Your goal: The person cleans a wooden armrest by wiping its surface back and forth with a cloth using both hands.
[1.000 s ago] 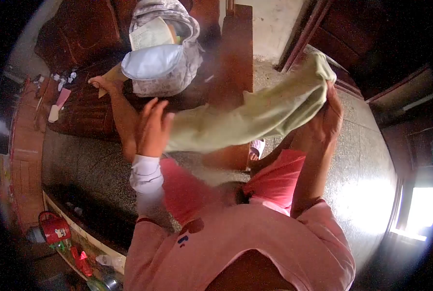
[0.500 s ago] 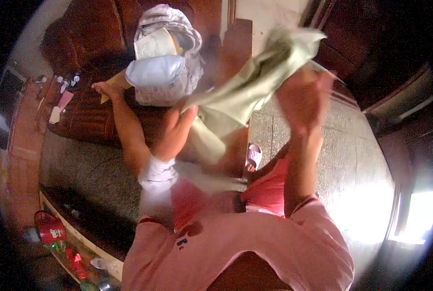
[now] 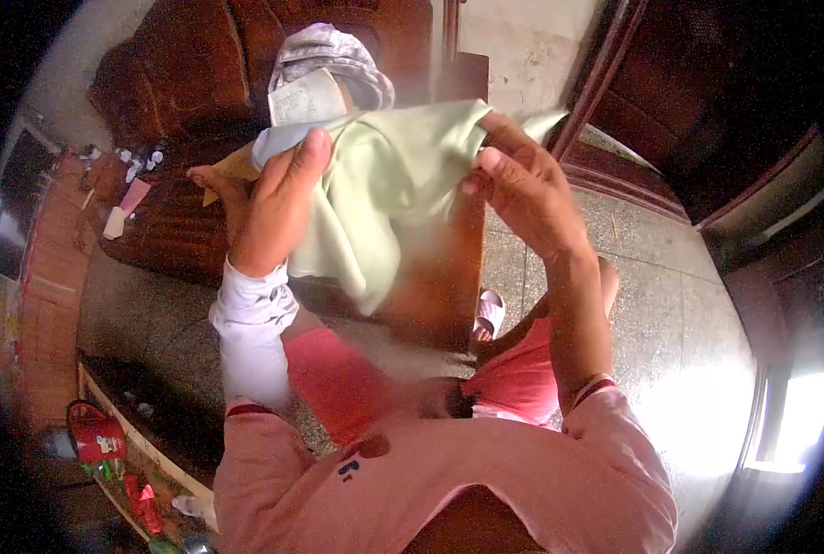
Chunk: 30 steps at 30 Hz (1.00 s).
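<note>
A pale green cloth (image 3: 366, 175) is stretched between my two hands, its lower folds hanging loose above the brown wooden seat. My left hand (image 3: 282, 198) grips the cloth's left side, thumb up; a white sleeve (image 3: 253, 300) covers that wrist. At the upper right corner, my right hand (image 3: 532, 198) pinches the edge between thumb and fingers, and a strip of fabric shows beyond it. Behind the cloth stands a light patterned backpack (image 3: 333, 55) with a printed booklet (image 3: 307, 98) sticking out. The cloth hides the backpack's lower part.
Small white items (image 3: 135, 164) and a pink paper (image 3: 135, 196) lie at the seat's left end. A slippered foot (image 3: 489, 314) rests on the grey floor (image 3: 652, 286). Lower left, a red item (image 3: 98, 436) sits near a low shelf. Dark wooden doors stand at right.
The cloth has swung down from the upper right and now spreads between my hands, covering the backpack's front. My left hand has moved left and up; my right hand has shifted slightly left.
</note>
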Each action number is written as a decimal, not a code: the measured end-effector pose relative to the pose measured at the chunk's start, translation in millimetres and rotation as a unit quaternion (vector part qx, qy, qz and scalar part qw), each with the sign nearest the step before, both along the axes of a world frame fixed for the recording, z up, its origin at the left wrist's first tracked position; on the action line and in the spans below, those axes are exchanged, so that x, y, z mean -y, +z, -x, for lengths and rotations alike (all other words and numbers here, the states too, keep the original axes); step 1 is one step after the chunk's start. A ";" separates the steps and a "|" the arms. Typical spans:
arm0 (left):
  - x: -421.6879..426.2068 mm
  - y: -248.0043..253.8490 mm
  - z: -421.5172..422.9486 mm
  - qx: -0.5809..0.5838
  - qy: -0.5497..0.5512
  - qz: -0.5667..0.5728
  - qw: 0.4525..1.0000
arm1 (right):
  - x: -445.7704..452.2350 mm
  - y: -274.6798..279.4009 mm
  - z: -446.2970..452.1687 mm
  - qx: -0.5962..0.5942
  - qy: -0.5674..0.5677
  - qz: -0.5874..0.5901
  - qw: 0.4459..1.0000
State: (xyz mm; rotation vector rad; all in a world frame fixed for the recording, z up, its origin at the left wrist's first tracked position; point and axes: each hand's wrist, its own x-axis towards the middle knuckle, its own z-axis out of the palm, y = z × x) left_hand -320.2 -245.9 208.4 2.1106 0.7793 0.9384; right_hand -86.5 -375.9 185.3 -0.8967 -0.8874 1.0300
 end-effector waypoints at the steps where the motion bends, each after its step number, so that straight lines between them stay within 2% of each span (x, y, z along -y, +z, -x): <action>1: -4.5 2.2 -0.1 0.014 0.006 0.023 1.000 | -0.9 3.0 -3.1 -0.031 -0.005 -0.043 0.999; 4: -2.2 6.5 -3.9 0.123 -0.001 0.106 0.987 | 3.2 16.8 -0.1 -0.148 -0.025 -0.216 0.965; 6: 7.5 12.3 -5.2 0.164 -0.010 0.125 0.978 | -0.4 -0.3 8.2 -0.166 -0.099 -0.205 0.959; 7: 7.7 11.5 -2.4 0.100 0.024 0.114 0.988 | -0.7 -23.9 11.6 -0.140 -0.088 -0.156 0.974; 8: 11.5 7.0 -4.1 0.082 0.015 0.042 0.996 | -3.5 -56.2 9.5 -0.100 -0.094 -0.037 0.990; 10: 21.5 6.3 -5.3 0.027 0.010 -0.075 0.997 | 2.4 -69.0 19.5 -0.304 0.087 -0.030 0.948; 12: 27.8 14.3 -4.5 0.009 -0.008 -0.097 0.995 | 6.0 -57.3 19.1 -0.323 0.068 0.006 0.944; 14: 28.7 27.0 -0.6 0.049 -0.044 -0.082 0.995 | -5.2 -66.0 -5.2 -0.110 -0.024 -0.023 0.993; 15: 39.5 44.5 -6.0 0.135 -0.093 -0.004 0.986 | -10.6 -70.5 -17.3 -0.008 -0.082 -0.027 0.996; 17: 25.5 50.5 -4.5 0.183 -0.061 -0.014 0.981 | 4.7 -10.7 -13.9 -0.079 -0.044 -0.033 0.995; 18: 18.8 53.3 -6.3 0.209 -0.049 0.001 0.977 | 1.9 -1.5 -18.9 -0.123 -0.047 -0.023 0.991; 20: -3.8 47.6 -11.9 0.257 -0.079 0.087 0.959 | -0.6 13.4 -18.6 -0.118 -0.059 0.003 0.991; 21: -7.2 46.8 -16.2 0.273 -0.105 0.102 0.951 | -2.3 13.4 -23.7 -0.233 0.038 -0.003 0.972; 22: -6.3 46.4 -19.8 0.275 -0.123 0.109 0.947 | -3.4 19.0 -15.7 -0.254 0.046 0.020 0.966; 24: -5.0 46.5 -30.8 0.278 -0.163 0.122 0.939 | -17.3 -0.6 -12.8 -0.050 0.028 -0.005 0.998; 25: -2.2 48.5 -35.3 0.290 -0.162 0.101 0.938 | -17.8 -7.8 -8.8 0.119 -0.063 0.010 0.991; 28: -9.5 66.2 -30.1 0.280 -0.115 0.053 0.952 | -19.5 8.1 -25.1 0.169 -0.128 0.035 0.977; 30: -42.2 67.2 -31.8 0.309 -0.035 -0.041 0.949 | -29.0 18.7 -55.7 0.122 -0.160 0.009 0.980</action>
